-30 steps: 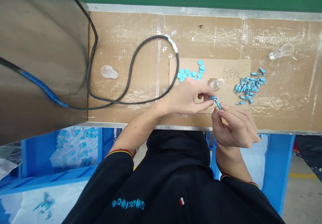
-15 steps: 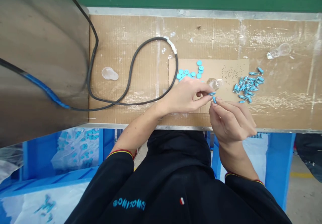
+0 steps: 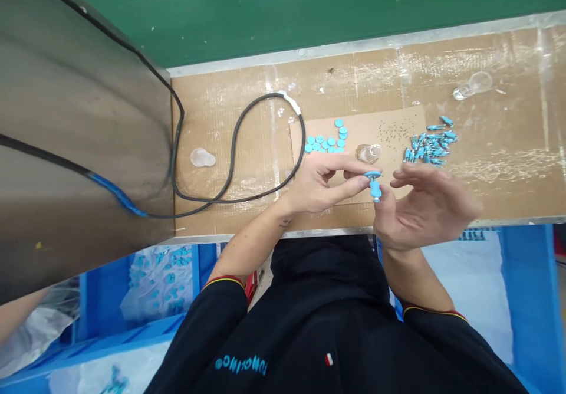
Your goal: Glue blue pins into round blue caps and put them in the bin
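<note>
My left hand (image 3: 319, 186) pinches a small blue disc-topped part (image 3: 375, 189) between thumb and forefinger. Its flat disc faces up, and a narrower blue body with a pale tip hangs below. Beside it, my right hand (image 3: 427, 208) has its fingers spread and partly blurred; the thumb is close to the blue body, and I cannot tell if it touches. Beyond the left hand lie several blue button-like discs (image 3: 325, 144) on a cardboard sheet (image 3: 309, 127). Past the fingertips is a small clear cup (image 3: 369, 153). Blue-and-silver pieces (image 3: 431, 146) form a pile at the right.
A looped black cable (image 3: 234, 137) crosses the bench's left part near a clear plastic piece (image 3: 203, 157). Tiny dark specks (image 3: 393, 131) dot the sheet. Another clear piece (image 3: 473, 85) lies far right. A metal cabinet (image 3: 88, 122) stands left; blue bins (image 3: 528, 282) sit below the bench.
My right hand has let go of the blue part and its fingers have spread. The left hand keeps hold of it, now with the disc on top. The view has tilted and shifted.
</note>
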Demonstrator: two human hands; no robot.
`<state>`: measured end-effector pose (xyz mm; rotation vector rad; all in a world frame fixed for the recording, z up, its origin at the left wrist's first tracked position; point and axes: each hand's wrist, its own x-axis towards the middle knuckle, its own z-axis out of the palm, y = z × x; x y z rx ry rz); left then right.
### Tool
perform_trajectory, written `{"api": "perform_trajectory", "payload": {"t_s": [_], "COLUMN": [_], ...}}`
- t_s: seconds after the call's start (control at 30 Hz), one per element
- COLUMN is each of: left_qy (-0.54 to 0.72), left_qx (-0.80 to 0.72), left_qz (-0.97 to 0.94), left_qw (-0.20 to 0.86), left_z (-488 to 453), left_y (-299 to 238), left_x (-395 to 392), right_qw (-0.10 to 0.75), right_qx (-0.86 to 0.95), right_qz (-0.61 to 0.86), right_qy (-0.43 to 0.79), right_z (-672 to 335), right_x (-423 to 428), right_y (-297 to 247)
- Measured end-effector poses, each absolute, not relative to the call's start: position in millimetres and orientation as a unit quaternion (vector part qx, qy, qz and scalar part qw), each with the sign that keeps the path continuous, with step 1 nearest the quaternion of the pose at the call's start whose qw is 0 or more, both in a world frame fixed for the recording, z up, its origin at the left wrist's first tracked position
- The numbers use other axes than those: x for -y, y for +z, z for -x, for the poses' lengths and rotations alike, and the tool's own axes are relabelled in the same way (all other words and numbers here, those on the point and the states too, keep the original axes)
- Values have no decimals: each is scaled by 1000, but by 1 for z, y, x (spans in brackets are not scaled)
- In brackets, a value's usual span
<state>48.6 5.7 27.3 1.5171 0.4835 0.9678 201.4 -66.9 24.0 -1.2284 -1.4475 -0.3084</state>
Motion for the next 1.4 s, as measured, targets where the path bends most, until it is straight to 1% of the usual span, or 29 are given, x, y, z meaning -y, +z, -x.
{"api": "perform_trajectory", "payload": {"t_s": [0.13, 0.3, 0.57, 0.73, 0.83, 0.9, 1.03, 1.1, 1.23, 1.4], "left_qy": [435, 484, 478, 477, 494, 481, 372, 338, 309, 301], "left_qx": [-187, -138, -168, -203, -197, -197, -209, -214, -214, -223], "left_qz": [-618, -625, -682, -669, -628, -586, -467, -418, -398, -398], "left_qw": [628, 597, 528, 533, 568, 622, 775, 816, 837, 837], "left_z": [-52, -54, -55, -57, -59, -61, -63, -63, -61, -60], "left_y": [25, 19, 11, 7, 6, 8, 16, 18, 21, 28], "left_x": [-5, -8, -10, -8, -8, -8, -8, -8, -8, -6], "right_qw": [573, 591, 571, 586, 602, 603, 598, 595, 603, 637], "right_qx": [610, 611, 583, 577, 563, 560, 566, 570, 547, 463], "right_qz": [545, 526, 577, 562, 550, 548, 536, 523, 510, 495], "right_qy": [-52, -27, 36, 89, 134, 151, 188, 219, 279, 367], "right_z": [-191, -188, -183, -180, -179, -180, -184, -187, -193, -196], "right_x": [65, 67, 70, 69, 68, 68, 67, 67, 65, 66], "right_y": [36, 42, 38, 41, 40, 40, 40, 39, 36, 35]}}
